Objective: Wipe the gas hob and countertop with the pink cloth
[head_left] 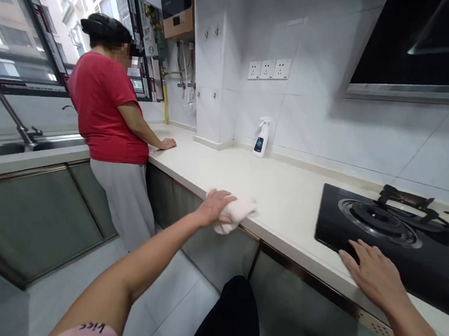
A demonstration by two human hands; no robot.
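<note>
My left hand (215,209) grips a pale pinkish-white cloth (240,210) at the front edge of the cream countertop (281,195). Part of the cloth lies on the top and part hangs over the edge. Fingers apart and holding nothing, my right hand (376,272) rests at the front edge of the black gas stove (329,216). A white spray bottle (261,137) with a dark label stands upright against the tiled wall, beyond the cloth.
A person in a red shirt (103,102) stands at the left corner, one hand on the counter. Behind them is a sink with a faucet (20,125). A pan support (405,200) sits at the back of the stove. The dark range hood (429,50) overhangs the upper right.
</note>
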